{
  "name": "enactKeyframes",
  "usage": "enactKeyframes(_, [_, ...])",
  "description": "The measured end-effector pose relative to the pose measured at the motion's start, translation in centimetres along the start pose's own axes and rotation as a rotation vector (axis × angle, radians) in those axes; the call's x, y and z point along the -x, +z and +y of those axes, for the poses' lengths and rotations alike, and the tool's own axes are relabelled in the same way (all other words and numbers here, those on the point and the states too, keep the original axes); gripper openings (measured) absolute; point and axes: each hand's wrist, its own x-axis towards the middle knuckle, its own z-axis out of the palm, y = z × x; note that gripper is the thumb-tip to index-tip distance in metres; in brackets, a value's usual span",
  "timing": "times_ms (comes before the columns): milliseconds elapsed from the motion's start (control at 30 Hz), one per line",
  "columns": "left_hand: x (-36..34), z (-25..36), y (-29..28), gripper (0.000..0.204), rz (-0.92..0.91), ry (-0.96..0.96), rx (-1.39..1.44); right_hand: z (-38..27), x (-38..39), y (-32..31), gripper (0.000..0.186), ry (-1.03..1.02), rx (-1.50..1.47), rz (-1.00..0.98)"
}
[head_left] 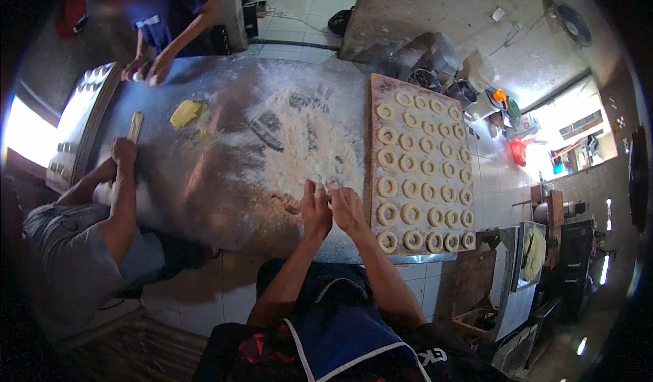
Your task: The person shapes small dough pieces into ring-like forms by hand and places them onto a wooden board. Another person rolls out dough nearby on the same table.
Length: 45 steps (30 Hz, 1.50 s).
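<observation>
My left hand and my right hand are close together over the near edge of the metal table. The fingers of both are closed, thumbs and fingertips drawn in toward each other. What they hold, if anything, is too small and hidden to make out. White flour is spread thickly on the table just beyond my hands. Right beside my right hand lies a floured wooden board with rows of ring-shaped dough pieces.
A yellow dough lump sits on the table's left half. At left, a co-worker's hands grip a dough strip; another person's hands work at the far left corner. A tray leans there. Pots stand beyond the board.
</observation>
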Motion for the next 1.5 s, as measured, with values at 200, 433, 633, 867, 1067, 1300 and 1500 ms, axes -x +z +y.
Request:
enactKeyframes(200, [-1.5,-3.0,2.3,0.038,-0.094,0.142,-0.313,2.1,-0.6,-2.6,0.056,0.259,-0.093,-0.044])
enactKeyframes(433, [-2.7,-4.9,6.6,0.045,-0.086,-0.012,0.047,4.1,-2.8,-6.0,0.053,0.076,-0.154,0.067])
enactKeyframes(633, [-5.0,-7.4,10.5,0.042,-0.137,-0.270,0.149,7.6,-5.6,-9.5,0.056,0.151,-0.256,0.071])
enactKeyframes(867, [-10.3,-9.1,18.1,0.038,-0.102,-0.282,0.267,11.1,-12.0,-14.0,0.045,0.107,-0.008,0.053])
enactKeyframes(1067, [-14.8,-7.3,23.3,0.042,-0.121,-0.006,-0.155,11.1,-18.1,-18.4,0.046,0.090,-0.014,-0.008])
enactKeyframes(1300, [-24.2,-9.9,25.2,0.044,-0.226,-0.141,0.049,13.3,-27.0,-20.6,0.037,0.043,-0.319,0.038])
enactKeyframes(1500, [-33.3,-10.9,28.6,0.050,0.057,0.038,-0.863,13.6,-33.2,-22.7,0.047,0.035,0.301,0.087])
